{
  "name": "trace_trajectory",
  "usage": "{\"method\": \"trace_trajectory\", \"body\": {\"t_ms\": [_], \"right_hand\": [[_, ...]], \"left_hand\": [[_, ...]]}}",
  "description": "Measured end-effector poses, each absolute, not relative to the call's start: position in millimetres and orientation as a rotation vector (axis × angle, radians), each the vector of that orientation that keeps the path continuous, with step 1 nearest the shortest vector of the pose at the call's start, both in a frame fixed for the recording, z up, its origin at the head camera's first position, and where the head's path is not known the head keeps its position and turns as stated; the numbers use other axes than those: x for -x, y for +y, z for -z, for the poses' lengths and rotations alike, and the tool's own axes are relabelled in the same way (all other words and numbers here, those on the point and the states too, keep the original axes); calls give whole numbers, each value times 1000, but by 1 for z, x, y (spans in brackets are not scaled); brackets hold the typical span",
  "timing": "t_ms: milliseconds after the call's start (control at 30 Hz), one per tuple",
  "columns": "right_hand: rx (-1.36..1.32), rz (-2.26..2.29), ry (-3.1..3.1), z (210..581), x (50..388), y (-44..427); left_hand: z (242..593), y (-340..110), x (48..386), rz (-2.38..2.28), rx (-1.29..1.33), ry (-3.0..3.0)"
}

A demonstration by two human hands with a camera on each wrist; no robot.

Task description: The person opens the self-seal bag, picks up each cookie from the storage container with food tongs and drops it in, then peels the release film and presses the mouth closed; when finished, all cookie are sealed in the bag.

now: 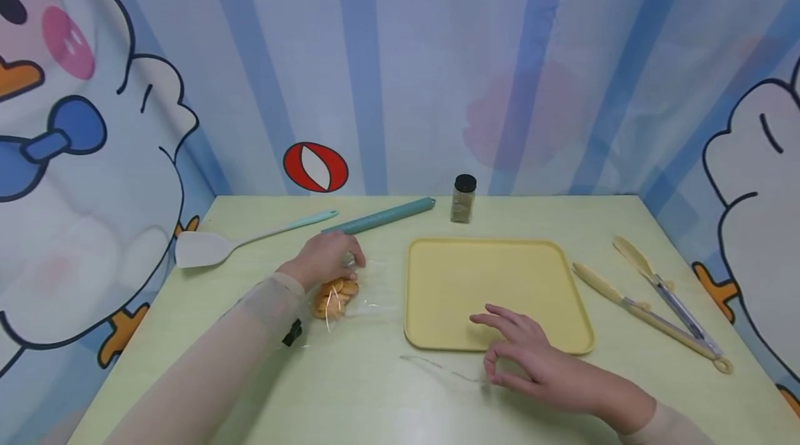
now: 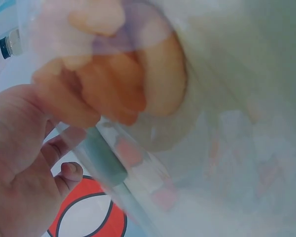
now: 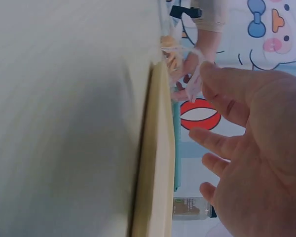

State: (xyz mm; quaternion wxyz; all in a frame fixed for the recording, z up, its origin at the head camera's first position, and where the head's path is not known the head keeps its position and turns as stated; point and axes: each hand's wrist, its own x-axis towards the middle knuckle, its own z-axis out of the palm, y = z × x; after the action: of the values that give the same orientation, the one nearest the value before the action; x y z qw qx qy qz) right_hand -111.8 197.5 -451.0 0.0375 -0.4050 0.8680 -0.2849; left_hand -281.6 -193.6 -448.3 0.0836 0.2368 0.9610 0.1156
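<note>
A clear plastic bag of golden-brown baked pieces is at the centre left of the table. My left hand grips it from above, and in the left wrist view the pieces show blurred through the film beside that hand. Low over the front of the yellow tray, my right hand pinches a thin, clear strip between thumb and index finger. The other fingers are spread. Seen from the right wrist, the strip dangles from those fingertips.
A spatula and a teal rod-like tool lie at the back left. Behind the tray stands a black-capped spice jar. Spread tongs lie to its right. A printed cloth hangs behind the table.
</note>
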Motion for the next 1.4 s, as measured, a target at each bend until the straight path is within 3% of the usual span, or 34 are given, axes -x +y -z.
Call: {"method": "trace_trajectory", "body": {"t_ms": [400,1000,1400], "right_hand": [[1367,519,2916,470,113,207],[1069,923,2877,461,118,228],[1109,970,2810,460,127,210]], "left_hand": [[454,-195,287,-333,-713,2866],[446,-196,282,-334,-762,2863],[451,-204,288,-433,-606,2841]]}}
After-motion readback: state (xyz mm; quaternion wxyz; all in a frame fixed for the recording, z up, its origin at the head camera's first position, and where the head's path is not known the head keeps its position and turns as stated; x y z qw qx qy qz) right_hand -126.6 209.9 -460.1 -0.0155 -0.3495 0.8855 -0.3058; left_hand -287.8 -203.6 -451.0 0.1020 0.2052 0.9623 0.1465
